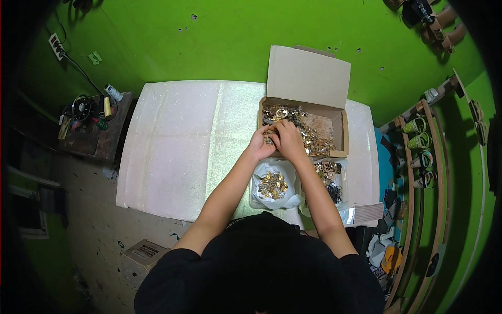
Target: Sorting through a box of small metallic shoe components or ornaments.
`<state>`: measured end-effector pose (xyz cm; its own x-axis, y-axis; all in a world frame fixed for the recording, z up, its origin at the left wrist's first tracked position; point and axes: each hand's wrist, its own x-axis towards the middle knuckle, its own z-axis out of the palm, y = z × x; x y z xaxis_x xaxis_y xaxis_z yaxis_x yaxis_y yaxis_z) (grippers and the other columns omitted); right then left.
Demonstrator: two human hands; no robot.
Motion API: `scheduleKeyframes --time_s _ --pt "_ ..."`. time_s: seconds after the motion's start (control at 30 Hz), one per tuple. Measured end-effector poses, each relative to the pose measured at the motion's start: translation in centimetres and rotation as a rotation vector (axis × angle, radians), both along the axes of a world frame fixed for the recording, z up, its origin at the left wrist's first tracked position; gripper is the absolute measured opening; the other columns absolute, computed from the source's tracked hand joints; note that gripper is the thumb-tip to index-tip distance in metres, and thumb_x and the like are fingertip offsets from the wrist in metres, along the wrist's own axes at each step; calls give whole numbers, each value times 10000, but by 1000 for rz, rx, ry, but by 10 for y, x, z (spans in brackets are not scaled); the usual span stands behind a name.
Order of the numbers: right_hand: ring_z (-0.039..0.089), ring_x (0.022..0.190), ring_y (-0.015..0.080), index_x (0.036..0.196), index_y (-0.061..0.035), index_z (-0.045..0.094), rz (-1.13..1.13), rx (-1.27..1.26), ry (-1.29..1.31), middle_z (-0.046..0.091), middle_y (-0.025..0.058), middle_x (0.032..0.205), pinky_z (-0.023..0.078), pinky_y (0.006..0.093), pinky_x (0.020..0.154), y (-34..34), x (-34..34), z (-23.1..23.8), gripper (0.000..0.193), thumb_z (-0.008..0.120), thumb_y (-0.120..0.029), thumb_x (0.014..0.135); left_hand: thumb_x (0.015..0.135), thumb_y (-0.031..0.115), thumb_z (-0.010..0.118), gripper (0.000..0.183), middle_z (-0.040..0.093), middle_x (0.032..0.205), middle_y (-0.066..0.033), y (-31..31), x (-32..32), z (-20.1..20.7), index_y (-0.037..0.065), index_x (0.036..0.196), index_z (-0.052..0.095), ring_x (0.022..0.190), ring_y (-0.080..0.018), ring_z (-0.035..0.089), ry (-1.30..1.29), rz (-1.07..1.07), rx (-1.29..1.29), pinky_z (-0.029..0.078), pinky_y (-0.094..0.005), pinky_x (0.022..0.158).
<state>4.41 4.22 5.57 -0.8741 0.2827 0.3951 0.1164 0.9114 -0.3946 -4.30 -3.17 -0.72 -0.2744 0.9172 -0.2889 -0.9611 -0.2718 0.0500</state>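
Observation:
My left hand (262, 145) and my right hand (288, 139) meet over the near left part of an open cardboard box (342, 133). Fingers of both are bent and drawn together at the tips; whatever they pinch is too small to make out. Inside the box lies a heap of small gold and silver metal pieces (319, 138), which look like shoe buckles. Just below my hands, a white plastic bag (293, 198) is spread open like a bowl, with small gold and silver metal pieces (273, 185) in it. My right forearm passes between this bag and a tray of dark and gold fittings (334, 192).
A shimmering white sheet (172, 141) covers the table. The box's lid (308, 76) stands up against the green wall. At the left is a sewing machine table (91, 136) with thread spools. A wooden rack (413, 209) with sandals stands at the right, beside scraps (384, 248).

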Motion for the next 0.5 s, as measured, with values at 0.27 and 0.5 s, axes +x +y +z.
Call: scheduleKeyframes --time_s 0.27,0.5 --pt "500 810 239 794 -58 559 27 59 20 512 66 825 384 360 661 0 -2 3 148 605 -127 671 866 200 359 214 544 812 -46 2 -1 -3 42 886 502 713 -134 542 22 -12 -32 480 -272 679" --pt "521 712 262 800 -21 547 31 -192 131 533 105 777 415 333 628 4 -2 0 105 576 -68 710 869 210 336 262 542 898 -102 1 1 2 6 939 485 816 -185 543 18 -23 49 452 -324 786"
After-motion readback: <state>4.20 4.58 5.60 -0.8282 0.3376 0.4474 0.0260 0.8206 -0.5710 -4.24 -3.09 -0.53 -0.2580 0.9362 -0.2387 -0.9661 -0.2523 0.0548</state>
